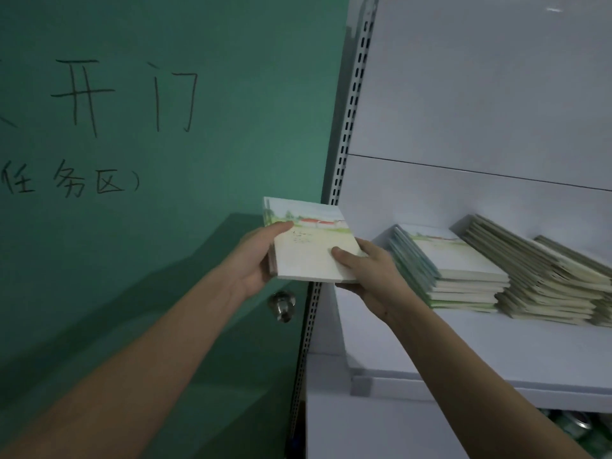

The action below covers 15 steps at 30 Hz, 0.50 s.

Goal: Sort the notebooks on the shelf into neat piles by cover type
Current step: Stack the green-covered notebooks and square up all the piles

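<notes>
The white shelf (414, 352) fills the right half of the view, beside a green door (132, 193) on the left with a metal knob (282, 304) low down. A slotted upright (347, 127) divides the two.

On the shelf board three piles stand in a row. The leftmost pile (460, 276) carries a landscape cover with a red roof, and its lower copies splay out to the left. To its right lies a taller, slumped pile of plain pale covers (536, 283). A third pile (592, 279) touches it at the right edge and is cut off by the frame.

You hold a small batch of notebooks (311, 250) in front of the upright, clear of the shelf and left of the piles. Its top cover shows the same red-roofed landscape as the leftmost pile. Its long axis runs near to far, tilted a little to the right.

Your left hand (261, 260) grips the batch's left edge, thumb on the cover and fingers hidden beneath. Your right hand (367, 270) pinches the near right corner, thumb on top and fingers under.

Judgement: the matching pile lies just right of the batch and slightly farther back, nearer your right hand. The set-down would call for a short carry rightward. That pile's splayed lower copies may need squaring.
</notes>
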Each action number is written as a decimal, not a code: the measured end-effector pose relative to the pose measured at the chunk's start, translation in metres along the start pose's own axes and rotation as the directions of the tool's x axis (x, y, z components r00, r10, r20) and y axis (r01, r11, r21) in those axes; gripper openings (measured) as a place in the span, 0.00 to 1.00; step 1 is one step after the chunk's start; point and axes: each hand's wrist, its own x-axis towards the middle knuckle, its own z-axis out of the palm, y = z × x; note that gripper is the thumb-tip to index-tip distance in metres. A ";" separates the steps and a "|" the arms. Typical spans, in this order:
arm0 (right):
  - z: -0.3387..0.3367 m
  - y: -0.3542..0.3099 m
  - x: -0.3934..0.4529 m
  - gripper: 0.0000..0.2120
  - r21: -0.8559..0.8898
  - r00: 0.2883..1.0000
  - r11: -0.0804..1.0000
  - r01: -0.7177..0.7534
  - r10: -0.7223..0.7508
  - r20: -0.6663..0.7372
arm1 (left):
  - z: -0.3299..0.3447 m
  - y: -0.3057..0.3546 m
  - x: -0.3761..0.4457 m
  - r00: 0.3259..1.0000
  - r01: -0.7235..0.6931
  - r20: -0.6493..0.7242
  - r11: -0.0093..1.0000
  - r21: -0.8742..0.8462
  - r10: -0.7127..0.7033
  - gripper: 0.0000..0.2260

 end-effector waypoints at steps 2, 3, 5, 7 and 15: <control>-0.022 -0.011 0.005 0.21 0.005 0.999 1.000 0.026 -0.026 -0.029 | 0.024 -0.001 0.003 0.998 -0.059 0.017 0.997 -0.045 0.060 0.15; -0.034 -0.016 0.008 0.21 0.001 0.998 0.999 0.040 -0.040 -0.046 | 0.037 -0.004 0.005 0.996 -0.085 0.031 0.994 -0.063 0.087 0.15; -0.062 -0.027 0.013 0.21 -0.034 0.994 0.997 0.076 -0.079 -0.082 | 0.067 -0.015 0.009 0.990 -0.125 0.064 0.989 -0.073 0.129 0.17; -0.092 -0.039 0.018 0.21 -0.095 0.990 0.991 0.092 -0.102 -0.102 | 0.099 -0.028 0.013 0.984 -0.149 0.086 0.987 -0.065 0.154 0.18; -0.220 -0.071 0.039 0.03 -0.188 0.989 0.980 0.071 -0.093 -0.114 | 0.216 -0.082 0.041 0.968 -0.249 0.014 0.968 -0.004 0.249 0.12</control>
